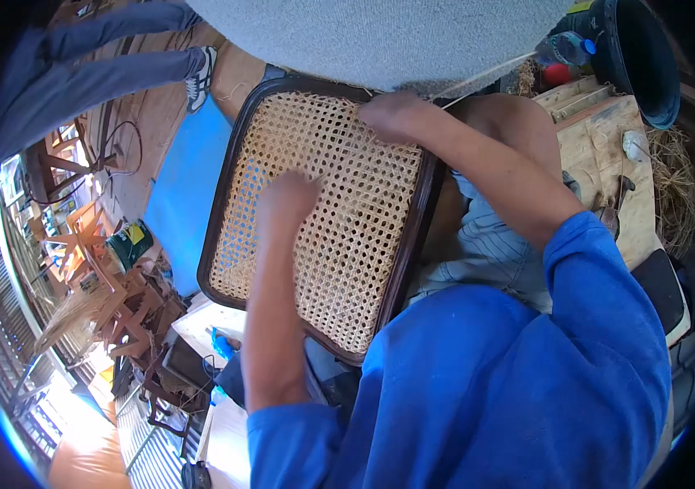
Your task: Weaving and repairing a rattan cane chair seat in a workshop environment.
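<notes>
A cane-webbed panel [347, 220] in a dark brown wooden frame [225, 204] lies tilted across my lap. My left hand [286, 200] is closed in a fist over the middle of the webbing, its outline blurred. A small dark tip shows beside its fingers; I cannot tell what it belongs to. My right hand [394, 116] is at the far right corner of the panel, fingers curled over the webbing next to the frame. What it grips is hidden. A thin pale cane strand [490, 79] runs beyond my right hand toward the upper right.
A grey fabric surface [388, 37] borders the panel's far side. At right are a water bottle [563, 49], dark bucket [645, 65], wooden board [596, 147] and straw [677, 187]. At left lie a blue sheet [188, 179] and stacked wooden pieces [123, 310]; another person's legs [111, 77] stand there.
</notes>
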`<action>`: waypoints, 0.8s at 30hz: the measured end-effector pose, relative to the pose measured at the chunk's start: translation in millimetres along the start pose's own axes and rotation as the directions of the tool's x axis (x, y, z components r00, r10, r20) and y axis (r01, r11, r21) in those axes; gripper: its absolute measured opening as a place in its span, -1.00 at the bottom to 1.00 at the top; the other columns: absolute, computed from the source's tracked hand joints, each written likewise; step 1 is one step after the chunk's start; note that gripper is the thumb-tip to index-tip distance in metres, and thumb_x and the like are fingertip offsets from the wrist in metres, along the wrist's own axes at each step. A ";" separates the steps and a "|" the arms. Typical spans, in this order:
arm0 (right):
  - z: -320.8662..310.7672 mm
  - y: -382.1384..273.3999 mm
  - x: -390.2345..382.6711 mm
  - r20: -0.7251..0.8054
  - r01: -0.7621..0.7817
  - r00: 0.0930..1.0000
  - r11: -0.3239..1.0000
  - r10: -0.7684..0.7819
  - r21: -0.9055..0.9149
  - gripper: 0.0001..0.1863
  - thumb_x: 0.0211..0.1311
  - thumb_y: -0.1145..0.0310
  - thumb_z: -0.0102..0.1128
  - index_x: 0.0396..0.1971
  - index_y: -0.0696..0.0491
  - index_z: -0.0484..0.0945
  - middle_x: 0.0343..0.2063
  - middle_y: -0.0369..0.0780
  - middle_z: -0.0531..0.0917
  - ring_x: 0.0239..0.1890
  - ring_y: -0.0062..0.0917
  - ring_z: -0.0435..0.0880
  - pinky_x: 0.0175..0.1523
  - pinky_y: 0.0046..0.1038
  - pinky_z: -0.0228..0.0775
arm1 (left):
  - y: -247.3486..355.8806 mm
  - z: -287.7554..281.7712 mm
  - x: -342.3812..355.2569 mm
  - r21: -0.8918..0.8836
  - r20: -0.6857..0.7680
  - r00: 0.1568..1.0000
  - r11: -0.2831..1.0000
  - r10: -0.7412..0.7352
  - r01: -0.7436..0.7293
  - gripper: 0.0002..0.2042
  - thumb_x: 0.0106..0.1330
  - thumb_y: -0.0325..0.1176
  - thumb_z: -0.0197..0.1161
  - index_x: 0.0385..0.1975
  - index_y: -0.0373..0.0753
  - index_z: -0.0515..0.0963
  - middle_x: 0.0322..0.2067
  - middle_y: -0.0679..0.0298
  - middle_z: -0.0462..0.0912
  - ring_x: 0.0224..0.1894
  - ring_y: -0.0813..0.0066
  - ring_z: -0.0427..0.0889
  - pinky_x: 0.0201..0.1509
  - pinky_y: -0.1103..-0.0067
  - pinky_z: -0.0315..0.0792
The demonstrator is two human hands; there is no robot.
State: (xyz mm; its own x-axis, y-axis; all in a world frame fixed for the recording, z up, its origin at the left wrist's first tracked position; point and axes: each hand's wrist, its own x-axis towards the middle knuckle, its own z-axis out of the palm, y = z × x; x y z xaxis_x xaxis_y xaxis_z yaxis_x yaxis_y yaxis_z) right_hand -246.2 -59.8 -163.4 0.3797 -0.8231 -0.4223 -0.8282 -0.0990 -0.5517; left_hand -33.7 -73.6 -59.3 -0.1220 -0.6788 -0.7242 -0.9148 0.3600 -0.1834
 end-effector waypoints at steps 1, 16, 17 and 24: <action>0.8 -6.9 2.2 0.000 0.007 1.000 1.000 -0.007 0.000 -0.79 0.02 0.32 0.11 -0.38 0.11 0.59 -0.41 -0.07 0.63 -0.36 -0.18 0.60 -0.25 -0.24 0.45 | -29.4 10.9 -6.6 0.037 -0.016 1.000 0.999 -0.016 0.017 -0.59 0.22 -0.02 0.04 -0.31 -0.29 0.59 -0.31 -0.04 0.62 -0.20 -0.02 0.59 -0.10 0.23 0.44; -2.5 -6.1 8.7 -0.069 0.090 0.995 0.910 -0.068 0.405 -0.83 -0.07 0.34 0.10 -0.52 0.09 0.61 -0.60 -0.13 0.61 -0.53 -0.35 0.62 -0.38 -0.33 0.41 | 32.3 1.5 25.9 -0.206 0.107 0.994 0.978 0.023 0.000 -0.68 0.18 -0.20 0.02 -0.34 -0.31 0.60 -0.26 -0.06 0.62 -0.14 0.00 0.60 -0.05 0.29 0.45; -1.9 -4.8 9.5 -0.081 0.080 0.995 0.918 -0.053 0.389 -0.85 -0.10 0.35 0.10 -0.55 0.09 0.59 -0.61 -0.12 0.61 -0.52 -0.32 0.61 -0.38 -0.31 0.40 | 34.4 -0.7 29.0 -0.194 0.153 0.988 0.981 0.028 0.002 -0.69 0.16 -0.22 0.02 -0.33 -0.32 0.61 -0.25 -0.06 0.63 -0.14 0.03 0.61 -0.05 0.30 0.45; -8.7 -4.9 12.8 -0.094 0.062 0.995 0.958 -0.037 0.280 -0.87 -0.15 0.35 0.11 -0.61 0.08 0.56 -0.61 -0.09 0.59 -0.51 -0.21 0.57 -0.39 -0.24 0.37 | 54.5 -8.2 44.7 -0.019 0.377 0.924 0.998 0.064 -0.061 -0.73 0.14 -0.33 0.02 -0.35 -0.35 0.61 -0.33 -0.05 0.65 -0.27 0.06 0.67 -0.11 0.30 0.48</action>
State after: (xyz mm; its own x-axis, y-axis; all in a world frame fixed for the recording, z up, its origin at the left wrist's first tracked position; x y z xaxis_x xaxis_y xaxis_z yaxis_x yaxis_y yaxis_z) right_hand -240.9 -74.7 -159.8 0.3698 -0.8679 -0.3318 -0.6544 0.0103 -0.7561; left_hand -92.2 -89.5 -96.2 -0.0258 -0.3633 -0.9313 -0.9127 0.3887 -0.1263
